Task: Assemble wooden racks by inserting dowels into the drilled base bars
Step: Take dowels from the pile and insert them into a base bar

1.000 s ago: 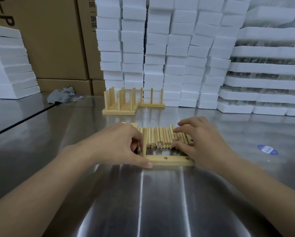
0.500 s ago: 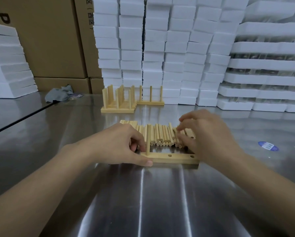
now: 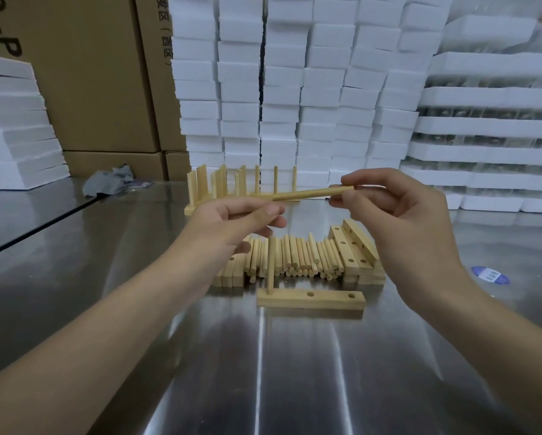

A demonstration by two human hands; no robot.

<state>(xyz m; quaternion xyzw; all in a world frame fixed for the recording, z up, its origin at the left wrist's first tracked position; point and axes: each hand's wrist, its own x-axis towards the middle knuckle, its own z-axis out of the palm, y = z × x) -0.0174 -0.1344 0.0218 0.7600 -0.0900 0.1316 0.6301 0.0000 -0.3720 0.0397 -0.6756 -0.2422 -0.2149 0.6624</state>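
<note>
A wooden base bar [image 3: 310, 300] lies on the steel table with one dowel [image 3: 271, 265] standing upright in its left hole; two holes to the right are open. Above it, both hands hold one loose dowel [image 3: 307, 193] nearly level in the air. My left hand [image 3: 232, 224] pinches its left end. My right hand [image 3: 398, 215] pinches its right end. Behind the bar lies a row of loose dowels [image 3: 297, 259]. Drilled bars [image 3: 354, 252] are stacked at the row's right and more bars [image 3: 230, 271] at its left.
Finished racks [image 3: 219, 189] with upright dowels stand farther back. White foam blocks [image 3: 294, 89] are stacked behind them and at the left. Cardboard boxes [image 3: 90, 73] stand back left, a grey cloth [image 3: 109, 182] lies by them, and a blue sticker [image 3: 490, 274] is on the table at right.
Both hands have lifted off the bar and the dowel pile. They now hold one dowel between them above the table. The bar stands free with its one dowel.
</note>
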